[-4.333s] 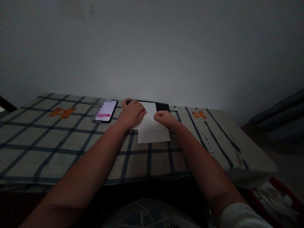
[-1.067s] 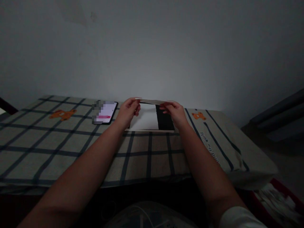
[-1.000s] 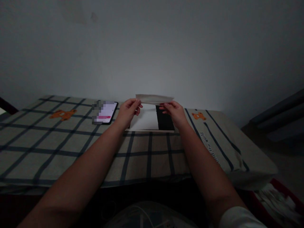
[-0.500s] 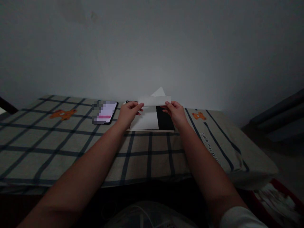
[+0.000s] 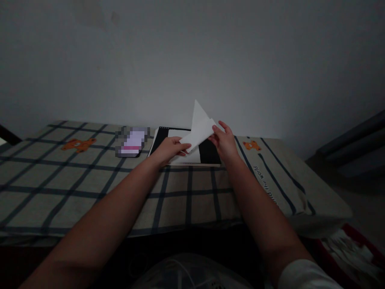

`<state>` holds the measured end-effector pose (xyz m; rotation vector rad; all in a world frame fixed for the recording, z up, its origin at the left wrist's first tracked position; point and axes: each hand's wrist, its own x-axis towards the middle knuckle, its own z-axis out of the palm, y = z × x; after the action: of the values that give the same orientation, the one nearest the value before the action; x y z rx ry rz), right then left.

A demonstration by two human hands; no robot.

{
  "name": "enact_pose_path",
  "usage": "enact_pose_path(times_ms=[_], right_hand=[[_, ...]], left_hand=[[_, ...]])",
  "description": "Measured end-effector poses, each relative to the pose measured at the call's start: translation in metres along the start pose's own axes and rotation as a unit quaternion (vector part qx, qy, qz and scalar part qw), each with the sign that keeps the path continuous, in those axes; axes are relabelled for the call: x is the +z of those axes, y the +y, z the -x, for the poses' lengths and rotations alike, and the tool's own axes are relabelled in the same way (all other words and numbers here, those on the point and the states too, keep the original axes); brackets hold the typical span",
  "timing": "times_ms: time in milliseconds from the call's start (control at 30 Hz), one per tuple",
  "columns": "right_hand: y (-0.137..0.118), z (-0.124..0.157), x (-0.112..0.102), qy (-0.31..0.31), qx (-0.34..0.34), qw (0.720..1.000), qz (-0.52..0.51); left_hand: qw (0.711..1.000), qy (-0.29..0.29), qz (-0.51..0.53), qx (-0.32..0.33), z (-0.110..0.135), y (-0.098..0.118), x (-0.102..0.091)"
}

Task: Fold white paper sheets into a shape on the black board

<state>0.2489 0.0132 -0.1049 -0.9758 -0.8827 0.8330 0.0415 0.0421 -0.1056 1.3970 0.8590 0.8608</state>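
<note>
Left hand [image 5: 171,150], right hand [image 5: 223,140] — pinching folded paper [image 5: 201,129] | tablecloth [image 5: 173,208] — reads "the world"

Checked cloth over a table, with a book and a phone on top.
The table [image 5: 75,176] wears a pale cloth crossed by dark blue stripes, with one orange bear [image 5: 78,145] at the far left, another orange bear [image 5: 252,145] at the far right, and slanting lettering [image 5: 264,186] nearer on the right side. Toward the far edge, around the middle, lies a flat book [image 5: 195,156] — black and white on top. Left of it, a narrow gap away, lies a phone [image 5: 132,140] — screen lit, partly pixelated.
</note>
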Motion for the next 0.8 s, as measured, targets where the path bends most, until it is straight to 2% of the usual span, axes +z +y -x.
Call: enact_pose_path(times_ms=[167, 233, 433, 600, 800], right_hand=[[0.000, 0.006, 0.006, -0.112, 0.105, 0.988, 0.000], [0.001, 0.009, 0.008, -0.134, 0.127, 0.983, -0.003], [0.004, 0.011, 0.012, -0.115, 0.119, 0.986, 0.001], [0.007, 0.011, 0.015, -0.097, 0.101, 0.990, 0.010], [0.010, 0.012, 0.016, -0.099, 0.108, 0.989, -0.005]], left_hand=[[0.999, 0.029, 0.011, 0.021, -0.001, -0.007, 0.002], [0.999, 0.031, 0.017, 0.018, 0.000, -0.008, 0.004], [1.000, -0.005, 0.021, -0.013, 0.001, -0.009, 0.008], [0.999, 0.018, 0.031, 0.009, 0.003, -0.009, 0.011], [1.000, 0.004, 0.029, -0.004, -0.001, -0.015, 0.012]])
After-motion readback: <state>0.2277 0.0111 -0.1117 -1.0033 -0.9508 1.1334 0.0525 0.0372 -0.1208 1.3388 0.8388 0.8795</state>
